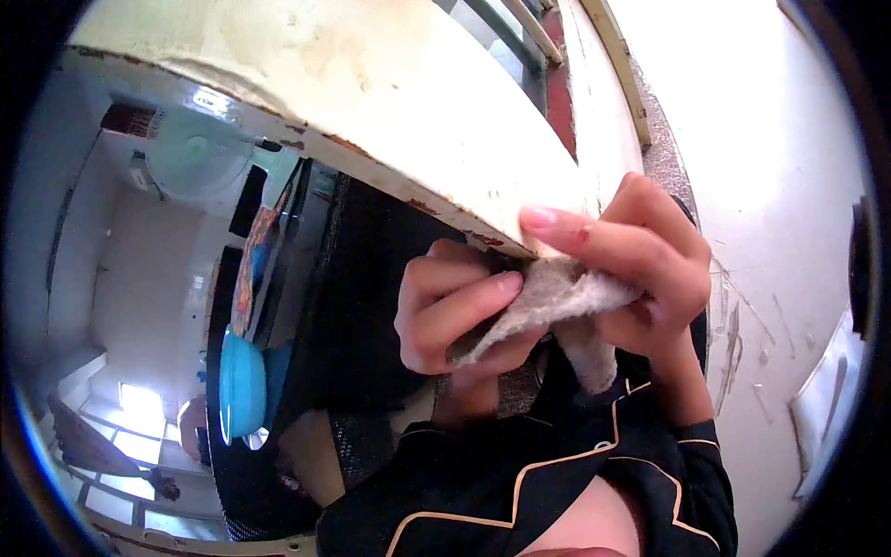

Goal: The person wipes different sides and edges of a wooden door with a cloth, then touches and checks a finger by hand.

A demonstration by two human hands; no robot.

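Observation:
My left hand is closed around one side of a crumpled greyish-white cloth, thumb pressed on it. On the cloth's other side, my right hand grips it with bent fingers, while its thumb tip rests against the end of a cream-painted panel. The cloth lies just under that end of the panel, and a loose flap hangs down between my wrists. Chipped paint and brownish marks run along the panel's lower edge. Part of the left fingers is hidden behind the cloth.
A white wall with scratches stands on the right. Barred window framing shows at the top. Off to the left are a fan, a turquoise basin and a dark surface.

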